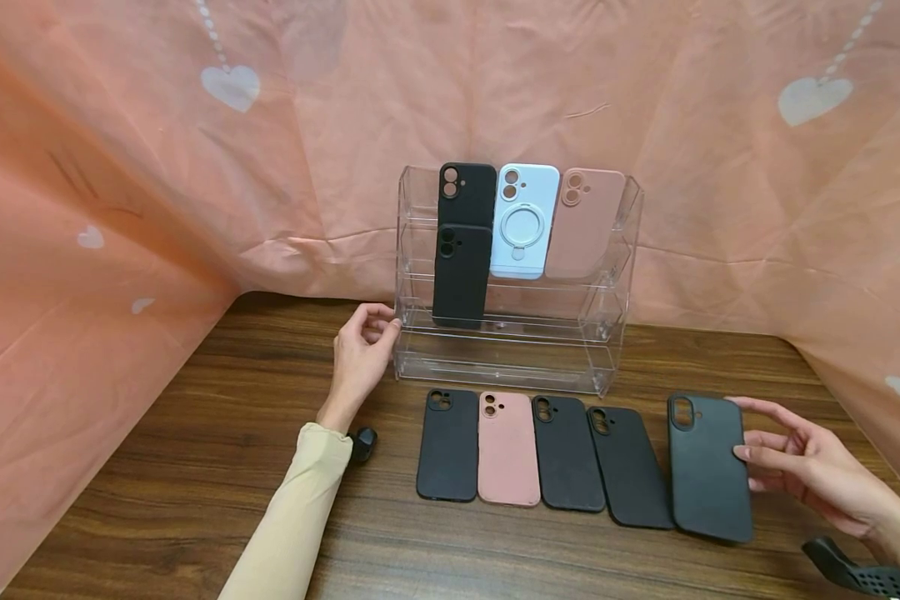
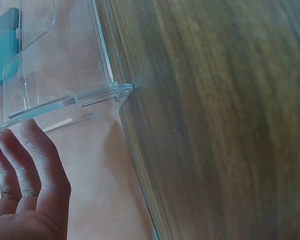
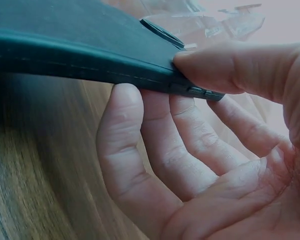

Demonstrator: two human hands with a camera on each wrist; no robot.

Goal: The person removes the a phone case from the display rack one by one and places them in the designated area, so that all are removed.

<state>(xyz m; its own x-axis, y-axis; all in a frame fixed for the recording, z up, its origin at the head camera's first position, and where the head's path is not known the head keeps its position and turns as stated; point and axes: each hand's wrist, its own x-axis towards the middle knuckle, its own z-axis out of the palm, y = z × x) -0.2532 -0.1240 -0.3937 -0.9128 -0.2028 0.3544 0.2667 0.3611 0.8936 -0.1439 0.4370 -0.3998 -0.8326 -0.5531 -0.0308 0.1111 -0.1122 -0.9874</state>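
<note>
My right hand [image 1: 817, 467] pinches a black phone case [image 1: 711, 471] by its right edge, thumb on the back face and fingers underneath. In the right wrist view the case [image 3: 90, 47] is tilted, its near edge raised above the wood. At the left side of a clear tiered display stand [image 1: 510, 371], my left hand [image 1: 363, 346] holds the side panel's edge with thumb and fingertips. The left wrist view has those curled fingers [image 2: 47, 160] right at the clear panel [image 2: 65, 102], the thumb mostly out of frame.
On the stand are a black case [image 1: 468, 187], a white case with a ring [image 1: 532, 262], a pink case [image 1: 588, 225] and a lower black case [image 1: 461, 287]. Before it lie black cases [image 1: 447, 454] [image 1: 570, 458] [image 1: 630, 471] and a pink one [image 1: 508, 458]. Peach cloth [image 1: 330, 125] encloses the table.
</note>
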